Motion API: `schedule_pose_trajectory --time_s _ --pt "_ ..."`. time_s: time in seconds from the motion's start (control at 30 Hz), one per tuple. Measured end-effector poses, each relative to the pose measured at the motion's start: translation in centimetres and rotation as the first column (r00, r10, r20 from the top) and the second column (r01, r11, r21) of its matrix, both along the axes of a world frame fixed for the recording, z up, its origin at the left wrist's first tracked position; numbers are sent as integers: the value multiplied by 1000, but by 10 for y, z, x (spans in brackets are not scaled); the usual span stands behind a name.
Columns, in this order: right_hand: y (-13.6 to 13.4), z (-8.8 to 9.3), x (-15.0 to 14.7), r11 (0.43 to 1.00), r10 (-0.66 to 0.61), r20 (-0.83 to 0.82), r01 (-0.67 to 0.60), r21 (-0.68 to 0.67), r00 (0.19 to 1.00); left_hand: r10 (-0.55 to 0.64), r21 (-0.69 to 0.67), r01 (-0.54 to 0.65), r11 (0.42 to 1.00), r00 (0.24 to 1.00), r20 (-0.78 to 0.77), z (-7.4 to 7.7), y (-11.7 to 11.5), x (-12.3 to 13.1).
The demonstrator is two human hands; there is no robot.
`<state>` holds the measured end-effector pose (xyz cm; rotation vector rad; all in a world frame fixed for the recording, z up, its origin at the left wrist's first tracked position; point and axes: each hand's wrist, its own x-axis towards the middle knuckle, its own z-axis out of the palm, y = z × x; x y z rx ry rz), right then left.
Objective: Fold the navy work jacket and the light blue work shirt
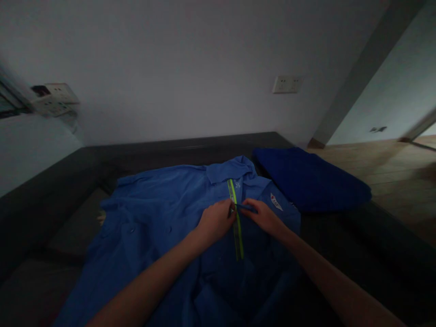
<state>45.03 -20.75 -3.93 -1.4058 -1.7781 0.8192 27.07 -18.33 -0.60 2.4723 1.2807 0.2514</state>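
A blue work jacket (180,195) lies spread out, its collar toward the upper right. Across its chest runs a yellow-green reflective strip (241,245), and a small white badge (276,202) sits near the shoulder. My left hand (218,218) is closed in a pinch on the jacket's front at the strip; a small shiny spot shows at its fingertips, too small to name. Just right of it, my right hand (261,213) pinches a raised fold of the same blue cloth. The fingertips of both hands nearly meet over the strip.
A darker blue folded cloth or cushion (309,181) lies right of the jacket on a dark, raised-edged surface (184,147). Behind stands a pale wall with a double socket (288,84); more sockets (61,93) are at left. Tiled floor (384,159) shows at right.
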Motion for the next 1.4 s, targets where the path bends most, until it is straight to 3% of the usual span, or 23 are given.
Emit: schedule_pose_trajectory --time_s 0.2,0.43,0.57,0.67,0.87,1.2,1.4 --pt "-4 9 -6 999 52 -116 -50 15 992 32 -48 -29 998 997 65 8 0 -1" --pt "-9 21 -9 996 84 -135 -81 29 987 39 -208 43 977 927 374 7 8 -3" --pt "-10 19 -9 998 51 -92 -48 26 994 81 -304 71 950 884 461 3 12 0" --pt "-11 15 -10 1000 26 -48 -25 15 998 97 -337 76 939 878 468 -1 12 2" --pt "-10 10 -13 1000 -6 -26 6 13 1000 52 -274 90 958 880 471 -10 13 2" --pt "-8 8 -12 992 -122 -84 125 30 989 41 -292 110 950 883 467 -2 13 1" --pt "-11 11 -13 981 -193 -25 194 32 981 27 -248 101 963 884 467 -8 9 3"
